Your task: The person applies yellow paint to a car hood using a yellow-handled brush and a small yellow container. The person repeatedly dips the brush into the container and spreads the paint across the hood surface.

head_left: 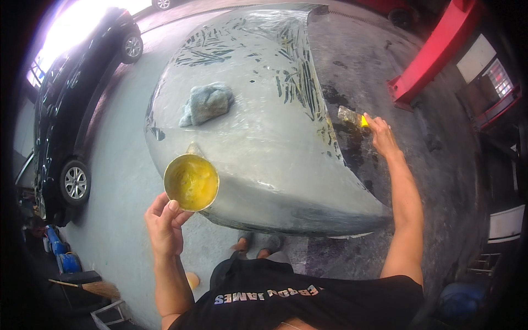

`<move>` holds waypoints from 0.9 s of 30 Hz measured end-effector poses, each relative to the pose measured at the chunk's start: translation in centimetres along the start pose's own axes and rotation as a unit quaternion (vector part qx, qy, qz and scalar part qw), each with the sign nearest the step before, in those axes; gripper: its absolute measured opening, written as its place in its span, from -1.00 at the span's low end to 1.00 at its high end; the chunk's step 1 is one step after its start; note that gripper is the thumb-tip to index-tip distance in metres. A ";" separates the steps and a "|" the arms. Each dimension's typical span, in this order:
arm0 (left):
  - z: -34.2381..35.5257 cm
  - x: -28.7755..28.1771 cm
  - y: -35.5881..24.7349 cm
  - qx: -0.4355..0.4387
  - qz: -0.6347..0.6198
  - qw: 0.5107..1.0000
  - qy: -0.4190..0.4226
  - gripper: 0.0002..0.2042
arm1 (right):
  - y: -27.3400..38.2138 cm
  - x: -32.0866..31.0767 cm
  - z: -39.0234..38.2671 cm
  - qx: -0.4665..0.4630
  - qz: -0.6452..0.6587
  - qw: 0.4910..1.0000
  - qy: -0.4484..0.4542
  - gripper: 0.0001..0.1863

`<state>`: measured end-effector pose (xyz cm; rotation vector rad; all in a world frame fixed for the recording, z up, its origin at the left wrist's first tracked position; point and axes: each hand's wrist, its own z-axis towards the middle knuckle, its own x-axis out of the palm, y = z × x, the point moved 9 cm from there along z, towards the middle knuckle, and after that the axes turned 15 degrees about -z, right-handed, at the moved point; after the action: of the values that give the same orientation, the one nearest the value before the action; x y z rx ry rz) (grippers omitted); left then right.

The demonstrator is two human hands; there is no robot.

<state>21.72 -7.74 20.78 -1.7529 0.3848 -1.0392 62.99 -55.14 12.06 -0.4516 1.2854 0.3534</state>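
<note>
My left hand (166, 223) grips the edge of a round cup (191, 182) with yellow paste inside, tilted so its mouth faces me. The cup is in front of the near left part of a large grey car panel (258, 143). Dark streaks and bare patches mark the panel's far and right portions. On its left half lies a crumpled grey-blue cloth (207, 104). Off the panel's right edge, my right hand (382, 135) is closed around the yellow handle of a flat scraper (350, 116). The blade points left toward the panel and looks smeared.
A black car (82, 110) stands along the left. At the right rises a red lift post (434, 55) with its base on the stained floor (379, 82). A broom (99, 287) and a blue object (68, 262) are at the lower left. My feet are by the panel's near edge.
</note>
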 end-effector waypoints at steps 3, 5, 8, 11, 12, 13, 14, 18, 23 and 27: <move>0.4 0.0 0.2 -0.004 0.000 1.000 -0.004 -0.56 | 2.9 -3.9 0.8 -0.005 0.041 0.998 0.049 -0.39; 0.6 0.2 0.3 -0.008 -0.012 1.000 0.000 -0.55 | 5.5 -6.4 1.1 0.000 -0.040 0.999 0.027 -0.46; 0.7 0.5 0.6 -0.012 -0.027 1.000 0.002 -0.54 | 7.7 -8.3 1.5 0.010 -0.158 0.987 0.006 -0.53; 0.6 -0.6 0.6 -0.017 -0.036 0.999 0.004 -0.54 | 8.1 -9.9 1.1 -0.001 -0.204 0.979 0.001 -0.58; 0.6 -1.1 0.5 -0.019 -0.039 0.999 0.005 -0.54 | 8.0 -10.0 0.9 -0.008 -0.209 0.978 -0.003 -0.59; 0.7 -1.5 0.4 -0.020 -0.039 0.999 0.003 -0.54 | 7.7 -10.1 0.7 -0.015 -0.215 0.977 -0.007 -0.60; 0.7 -1.9 0.3 -0.022 -0.038 0.999 0.001 -0.53 | 7.5 -10.1 0.5 -0.022 -0.220 0.975 -0.011 -0.61; 0.6 -2.9 0.1 -0.025 -0.043 0.999 -0.009 -0.52 | 7.7 -8.8 0.8 -0.044 -0.204 0.977 -0.036 -0.61; 0.6 -3.7 -0.1 -0.019 -0.045 0.999 -0.008 -0.51 | 9.5 -8.3 3.5 -0.056 -0.225 0.969 -0.084 -0.75; 0.5 -4.2 -0.4 -0.020 -0.050 0.998 -0.014 -0.51 | 10.2 -7.1 5.6 -0.053 -0.270 0.959 -0.063 -0.80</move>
<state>19.65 -4.44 19.08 -1.8350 0.3051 -1.0831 60.86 -43.56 18.90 -0.8343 0.9737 -0.0118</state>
